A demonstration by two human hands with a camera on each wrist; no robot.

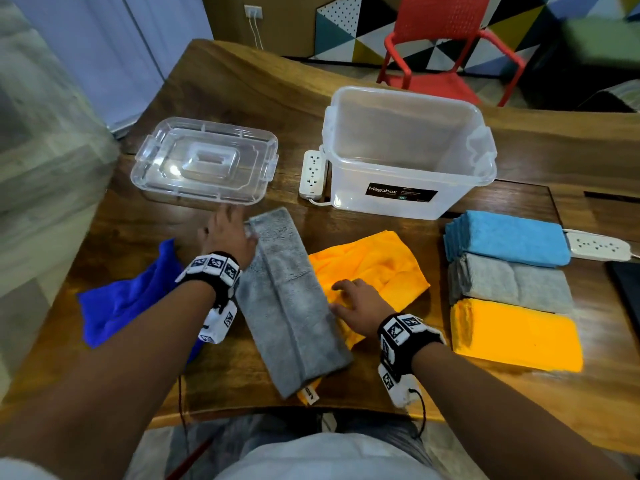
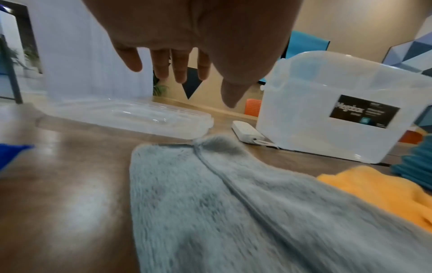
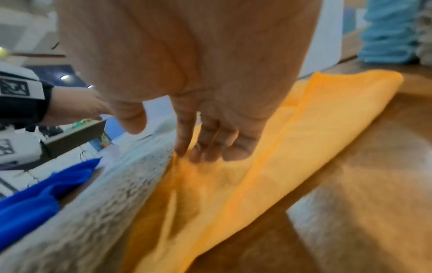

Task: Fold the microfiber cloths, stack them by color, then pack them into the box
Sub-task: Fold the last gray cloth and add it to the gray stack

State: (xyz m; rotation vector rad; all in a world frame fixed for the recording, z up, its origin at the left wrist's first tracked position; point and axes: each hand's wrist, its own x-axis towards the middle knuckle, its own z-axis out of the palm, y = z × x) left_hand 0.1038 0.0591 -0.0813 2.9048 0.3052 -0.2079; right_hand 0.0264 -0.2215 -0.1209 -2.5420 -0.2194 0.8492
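Note:
A grey cloth [image 1: 287, 299] folded into a long strip lies in the middle of the table, its far end near the lid. My left hand [image 1: 230, 233] hovers open over that far end [image 2: 217, 146], fingers straight, holding nothing. My right hand [image 1: 353, 303] is open beside the strip's right edge, fingertips [image 3: 198, 157] touching the loose orange cloth [image 1: 374, 268] that lies partly under the strip. A loose dark blue cloth [image 1: 128, 296] lies at the left. Folded stacks stand at the right: light blue [image 1: 505, 237], grey [image 1: 509, 284], orange [image 1: 516, 334]. The clear box [image 1: 408, 150] stands open behind.
The clear lid [image 1: 204, 161] lies at the back left. A white power strip [image 1: 311, 173] sits between lid and box, another [image 1: 599, 245] beside the light blue stack. A red chair [image 1: 446, 46] stands beyond the table. The table's front edge is close to my body.

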